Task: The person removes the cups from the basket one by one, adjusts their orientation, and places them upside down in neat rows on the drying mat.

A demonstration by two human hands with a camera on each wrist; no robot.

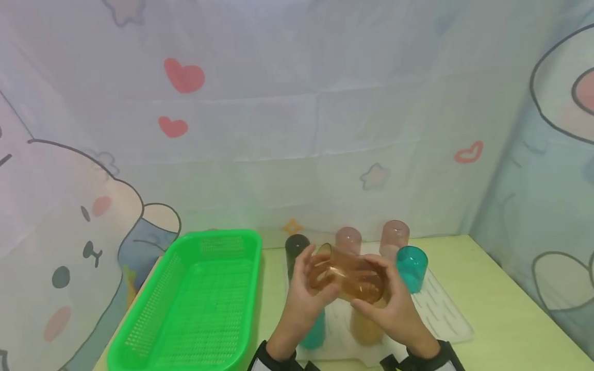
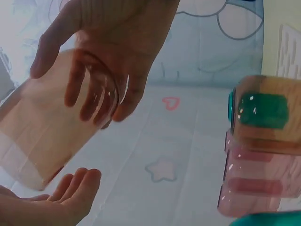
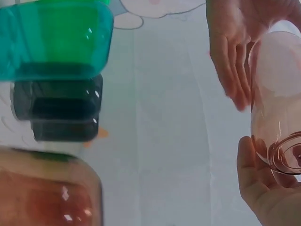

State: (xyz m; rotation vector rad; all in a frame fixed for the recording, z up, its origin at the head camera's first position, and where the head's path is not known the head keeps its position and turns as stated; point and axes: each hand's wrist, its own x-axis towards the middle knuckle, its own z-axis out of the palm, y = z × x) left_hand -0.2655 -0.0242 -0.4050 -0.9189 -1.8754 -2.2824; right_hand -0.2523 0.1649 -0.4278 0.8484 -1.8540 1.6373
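Observation:
Both hands hold a clear amber cup (image 1: 345,275) lying sideways in the air above a white ridged tray (image 1: 447,314). My left hand (image 1: 306,291) grips its left end, thumb in front and fingers curled round the side. At the other end, my right hand (image 1: 394,304) has its thumb low and its fingers over the top. The cup's ringed base shows beside a hand in the right wrist view. Beneath the hands, a second amber cup (image 1: 366,330) and a teal cup (image 1: 314,335) stand on the tray, partly hidden.
Farther back on the tray are a dark grey cup (image 1: 295,250), two pink cups, one left (image 1: 348,238) and one right (image 1: 394,236), and another teal cup (image 1: 411,268). A green plastic basket (image 1: 257,257) sits left of the tray. A printed cloth (image 1: 278,129) hangs behind the table.

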